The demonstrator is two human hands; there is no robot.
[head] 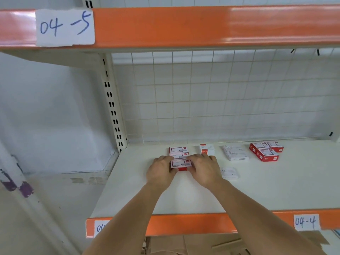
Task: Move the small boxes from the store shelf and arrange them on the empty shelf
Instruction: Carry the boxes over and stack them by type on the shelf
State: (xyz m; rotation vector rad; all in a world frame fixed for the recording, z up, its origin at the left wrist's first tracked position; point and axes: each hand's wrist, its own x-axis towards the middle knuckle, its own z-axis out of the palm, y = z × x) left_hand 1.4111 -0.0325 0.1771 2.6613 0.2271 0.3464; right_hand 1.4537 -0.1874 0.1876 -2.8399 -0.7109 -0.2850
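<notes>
Both hands, left hand (161, 169) and right hand (204, 168), pinch a red box (181, 164) (third in its row) near the shelf (184, 197) back-left corner; releasing squarely comes next.

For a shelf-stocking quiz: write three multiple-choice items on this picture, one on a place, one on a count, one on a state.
1. Where is the red box that both hands hold?
A. At the near end of the left row
B. On the top shelf
C. On the floor

2. How many red boxes are in the right cluster?
A. One
B. Three
C. Six

3. What is the left hand doing?
A. Hanging idle
B. Gripping the box
C. Pointing at a label

Answers: 1 A, two boxes lie behind it; 2 B, three show; 3 B, it and the right hand clasp the box's ends.
</notes>
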